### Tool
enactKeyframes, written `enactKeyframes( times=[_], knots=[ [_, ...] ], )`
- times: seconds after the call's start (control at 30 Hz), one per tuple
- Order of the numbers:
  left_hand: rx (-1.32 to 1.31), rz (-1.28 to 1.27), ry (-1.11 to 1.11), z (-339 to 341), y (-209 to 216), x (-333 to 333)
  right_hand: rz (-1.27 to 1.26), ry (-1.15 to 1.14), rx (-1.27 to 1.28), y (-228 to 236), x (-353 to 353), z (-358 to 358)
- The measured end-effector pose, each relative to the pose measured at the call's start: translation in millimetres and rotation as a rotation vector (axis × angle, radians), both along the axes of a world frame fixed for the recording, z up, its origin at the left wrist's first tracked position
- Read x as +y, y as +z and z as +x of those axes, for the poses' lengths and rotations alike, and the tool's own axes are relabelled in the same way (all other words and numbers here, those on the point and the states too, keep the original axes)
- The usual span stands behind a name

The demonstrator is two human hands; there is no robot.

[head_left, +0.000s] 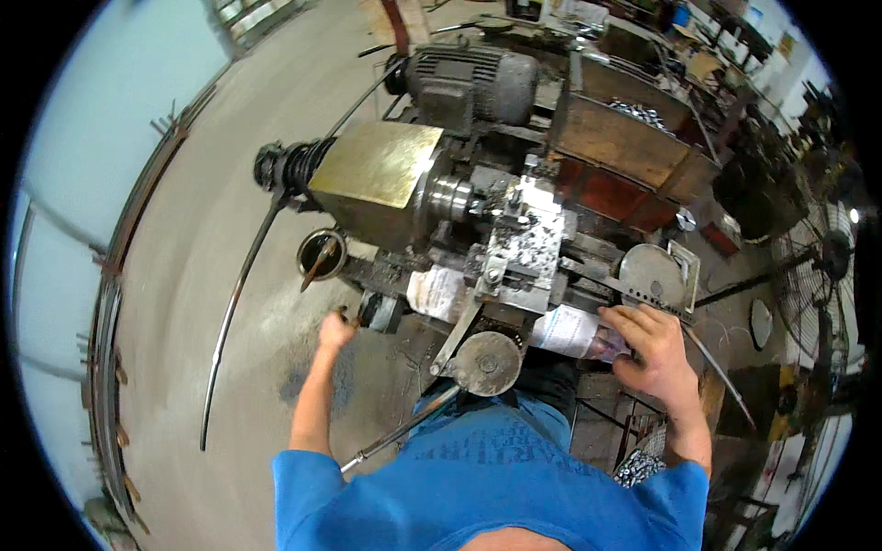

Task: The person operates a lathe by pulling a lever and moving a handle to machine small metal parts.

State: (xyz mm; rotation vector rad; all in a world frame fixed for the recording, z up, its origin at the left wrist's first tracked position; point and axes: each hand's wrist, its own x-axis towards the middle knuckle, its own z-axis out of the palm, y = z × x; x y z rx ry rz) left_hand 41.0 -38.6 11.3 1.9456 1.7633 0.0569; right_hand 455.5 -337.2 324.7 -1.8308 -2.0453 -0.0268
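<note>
At the far left, a long thin rod [234,303] curved over the concrete floor [184,230] beside the lathe [441,211], and a small round tin [322,254] with a brush in it stood at the machine's near corner. The left hand [336,329] was closed round a small dark handle [356,318] at the lathe's front, low on its left end. Further right, the brass-coloured cover [377,163] sat over the headstock, with the shiny chuck [450,197] beside it and the tool block [524,234], littered with chips, just past that. Below these, a round handwheel [487,364] faced the person, untouched. The right hand [654,354] lay with its fingers [625,321] curled over the front edge of the bed, next to a grey round plate [650,274]; whether it gripped a lever there could not be told. Behind stood a motor [469,81] and a wooden box [625,133] of metal bits. By the look of it, the step in hand was setting or starting the machine by the left handle; the next move would likely call for a steady grip on it while the right hand stayed clear of the chuck.
</note>
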Motion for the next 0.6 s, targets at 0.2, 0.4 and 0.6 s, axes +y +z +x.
enactKeyframes(
  times=[0.2,0.4,0.6],
  knots=[
    [0.503,0.18,-0.57,24.1,-27.0,30.9,-0.13,-0.409,0.226,-65.5,-85.9,76.8],
    [0.417,0.3,-0.579,-0.7,-49.0,49.1,-0.186,-1.058,0.018,-155.2,-183.5,201.0],
    [0.226,0.05,-0.122,-29.4,-21.4,19.0,-0.46,-1.435,-0.269,-229.2,-266.2,250.5]
  ],
)
